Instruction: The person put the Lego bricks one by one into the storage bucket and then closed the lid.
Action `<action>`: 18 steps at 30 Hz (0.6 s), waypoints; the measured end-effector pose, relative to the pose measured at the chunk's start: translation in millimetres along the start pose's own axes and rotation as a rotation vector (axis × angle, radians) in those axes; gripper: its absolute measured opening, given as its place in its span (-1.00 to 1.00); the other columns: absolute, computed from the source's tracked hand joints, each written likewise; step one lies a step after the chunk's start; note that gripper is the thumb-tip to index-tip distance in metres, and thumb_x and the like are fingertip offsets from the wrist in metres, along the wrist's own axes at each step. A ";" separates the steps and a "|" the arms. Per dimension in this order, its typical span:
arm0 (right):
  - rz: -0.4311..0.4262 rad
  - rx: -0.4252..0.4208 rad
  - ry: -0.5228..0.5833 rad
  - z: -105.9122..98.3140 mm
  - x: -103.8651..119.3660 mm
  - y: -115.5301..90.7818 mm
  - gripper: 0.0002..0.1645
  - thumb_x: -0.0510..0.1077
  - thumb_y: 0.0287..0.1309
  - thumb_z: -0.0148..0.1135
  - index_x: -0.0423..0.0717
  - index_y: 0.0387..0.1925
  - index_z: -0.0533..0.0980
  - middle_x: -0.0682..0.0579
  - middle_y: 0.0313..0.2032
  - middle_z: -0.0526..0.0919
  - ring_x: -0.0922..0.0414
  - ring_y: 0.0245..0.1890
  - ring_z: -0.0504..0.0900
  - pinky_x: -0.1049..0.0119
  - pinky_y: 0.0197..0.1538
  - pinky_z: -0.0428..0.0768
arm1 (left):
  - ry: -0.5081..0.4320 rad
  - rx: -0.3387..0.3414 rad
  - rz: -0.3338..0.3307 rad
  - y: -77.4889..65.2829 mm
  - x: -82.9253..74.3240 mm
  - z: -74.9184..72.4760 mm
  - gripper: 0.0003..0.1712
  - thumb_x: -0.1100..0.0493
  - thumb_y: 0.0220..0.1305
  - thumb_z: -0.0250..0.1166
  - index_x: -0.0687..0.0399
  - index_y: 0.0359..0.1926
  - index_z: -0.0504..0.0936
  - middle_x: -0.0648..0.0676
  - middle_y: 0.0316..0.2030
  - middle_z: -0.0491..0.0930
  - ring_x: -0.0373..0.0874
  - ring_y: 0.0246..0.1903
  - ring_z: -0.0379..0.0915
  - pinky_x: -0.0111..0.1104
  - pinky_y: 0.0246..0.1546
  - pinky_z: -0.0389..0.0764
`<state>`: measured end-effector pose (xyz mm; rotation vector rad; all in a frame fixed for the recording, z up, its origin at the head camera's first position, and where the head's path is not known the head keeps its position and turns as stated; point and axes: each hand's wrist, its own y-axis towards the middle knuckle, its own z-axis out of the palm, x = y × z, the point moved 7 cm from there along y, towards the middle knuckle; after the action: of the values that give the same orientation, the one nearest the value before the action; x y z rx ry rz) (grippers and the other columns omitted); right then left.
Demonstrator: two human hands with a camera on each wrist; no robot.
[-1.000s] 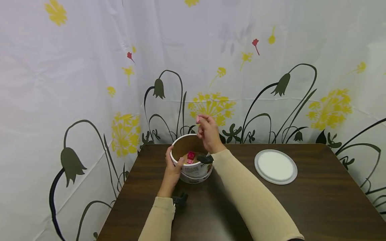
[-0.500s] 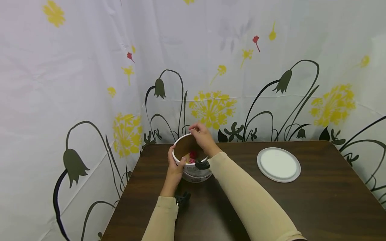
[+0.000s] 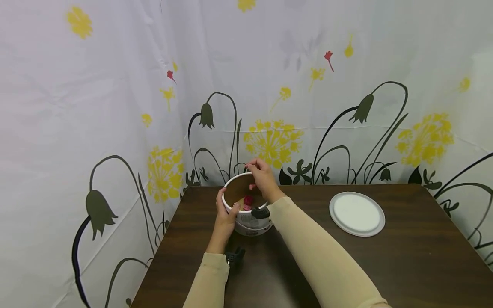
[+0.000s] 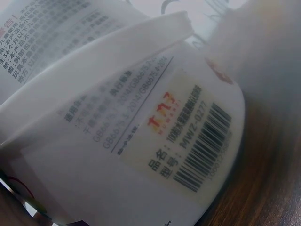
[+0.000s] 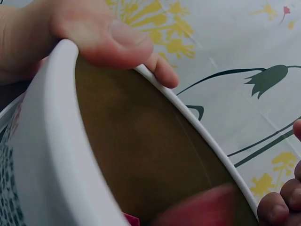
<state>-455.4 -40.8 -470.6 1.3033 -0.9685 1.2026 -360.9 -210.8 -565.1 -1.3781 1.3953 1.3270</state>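
Note:
My left hand (image 3: 226, 217) grips the near-left rim of a round white cardboard tub (image 3: 242, 219), thumb over the edge. The tub is tilted, brown inside; in the left wrist view a printed, barcoded wall (image 4: 183, 141) shows below a thick white ridge (image 4: 103, 56). Inside lie a dark pink block (image 3: 248, 199) and a lighter pink one (image 3: 246, 207). My right hand (image 3: 263, 179) is over the far rim, fingers bent. A separate pink piece (image 3: 252, 186) shows below it; in the right wrist view a blurred pink block (image 5: 197, 207) appears in the tub, apart from the fingers (image 5: 277, 207).
A round white lid (image 3: 357, 214) lies flat on the dark wood table (image 3: 327, 235), right of the tub. Behind the table hangs a white curtain (image 3: 269, 51) printed with flowers. A dark wrist strap (image 3: 235, 256) sits by the left sleeve.
My right hand held a pink block above the tub, then came down to the far rim. A pink piece now shows lower, inside the tub. The left hand keeps its grip.

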 end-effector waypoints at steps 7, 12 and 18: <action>-0.086 -0.051 -0.037 -5.3 3.7 -2.5 -0.80 -0.12 0.59 0.17 -0.19 -0.09 0.61 0.08 -0.34 0.54 -0.06 -0.20 0.52 0.27 -0.09 0.40 | 0.011 0.004 -0.002 -1.0 1.3 0.5 -0.07 -0.19 0.43 0.25 -0.48 0.67 -0.02 0.18 0.67 -0.04 0.37 0.57 0.14 0.31 0.56 0.25; -0.214 -0.120 -0.116 -15.0 11.0 -13.2 -0.82 -0.10 0.63 0.11 -0.09 0.00 0.58 0.16 -0.62 0.29 0.19 -0.63 0.23 0.32 -0.50 0.26 | 0.021 -0.008 -0.006 -2.1 1.3 0.8 -0.08 -0.16 0.42 0.26 -0.45 0.66 0.00 0.18 0.66 -0.01 0.38 0.56 0.17 0.30 0.56 0.27; -0.316 -0.086 -0.223 -12.8 16.3 -26.8 -0.78 -0.11 0.62 0.10 -0.17 0.02 0.57 0.17 -0.68 0.26 0.22 -0.70 0.21 0.33 -0.57 0.23 | 0.011 -0.017 0.004 -2.2 0.9 -0.3 -0.09 -0.13 0.43 0.28 -0.46 0.65 0.02 0.18 0.65 0.00 0.39 0.56 0.17 0.28 0.56 0.27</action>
<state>-428.0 -23.7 -460.1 1.4790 -0.9184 0.7788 -358.8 -211.1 -566.3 -1.3956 1.3979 1.3389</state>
